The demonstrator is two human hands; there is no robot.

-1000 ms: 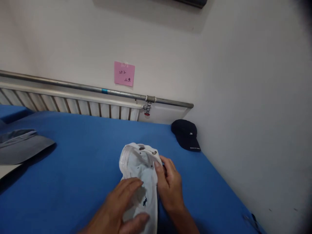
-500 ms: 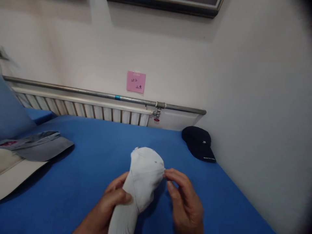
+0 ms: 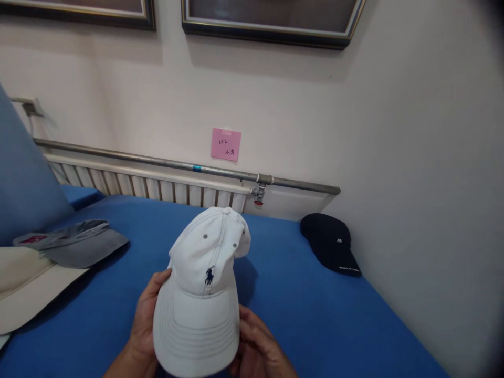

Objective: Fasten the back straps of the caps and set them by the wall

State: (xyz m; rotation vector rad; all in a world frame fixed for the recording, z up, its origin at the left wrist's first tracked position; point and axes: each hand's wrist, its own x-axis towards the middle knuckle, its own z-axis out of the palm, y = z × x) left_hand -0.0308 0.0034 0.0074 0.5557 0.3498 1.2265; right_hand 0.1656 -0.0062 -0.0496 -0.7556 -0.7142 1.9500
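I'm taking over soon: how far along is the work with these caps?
Already down: the dark cap by the wall, the gray cap and beige cap at left. The white cap is in hand, between left hand and right hand. Setting it down seems left.

left hand upright with fingers curled, right hand lower, fingers bent, forearms angled inward

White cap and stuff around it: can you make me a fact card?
Held: white cloth cap with dark horse-rider logo, brim toward the camera
Left hand: holds the cap's left side
Right hand: at the brim's right edge
Blue surface: black cap near the wall; grey cap and beige cap at left
Above: pink paper note, over grey metal pipe
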